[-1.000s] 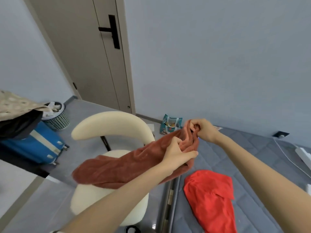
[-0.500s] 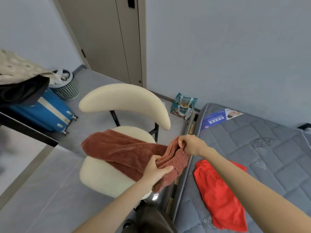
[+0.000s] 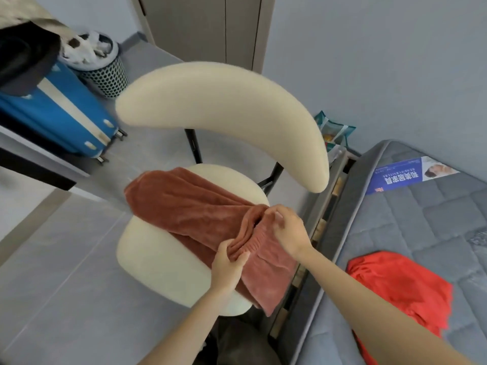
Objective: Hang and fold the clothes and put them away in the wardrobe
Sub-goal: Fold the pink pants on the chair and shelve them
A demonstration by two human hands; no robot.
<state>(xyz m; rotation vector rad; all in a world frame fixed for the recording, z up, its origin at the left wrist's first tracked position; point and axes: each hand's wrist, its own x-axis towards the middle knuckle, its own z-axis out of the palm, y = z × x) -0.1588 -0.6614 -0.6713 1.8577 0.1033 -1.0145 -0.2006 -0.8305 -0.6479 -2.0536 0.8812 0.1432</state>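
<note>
A rust-brown fleece garment (image 3: 189, 206) lies across the seat of a cream chair (image 3: 158, 259), one end hanging off the seat's right side. My left hand (image 3: 228, 264) pinches the bunched waistband near the seat's front right. My right hand (image 3: 286, 229) grips the same bunched edge just above and to the right. A bright red garment (image 3: 400, 288) lies crumpled on the grey mattress (image 3: 421, 227) to the right, under my right forearm.
The chair's curved cream backrest (image 3: 224, 114) arcs over the seat. A blue suitcase (image 3: 55, 114) with dark clothes piled on it and a perforated laundry basket (image 3: 97, 64) stand at the left. A teal bag (image 3: 334, 133) sits by the wall, and a closed door (image 3: 205, 27) is behind.
Both hands have lowered the brown garment from the air onto the chair seat, still holding its bunched end. My view has tilted down and closer to the chair.
</note>
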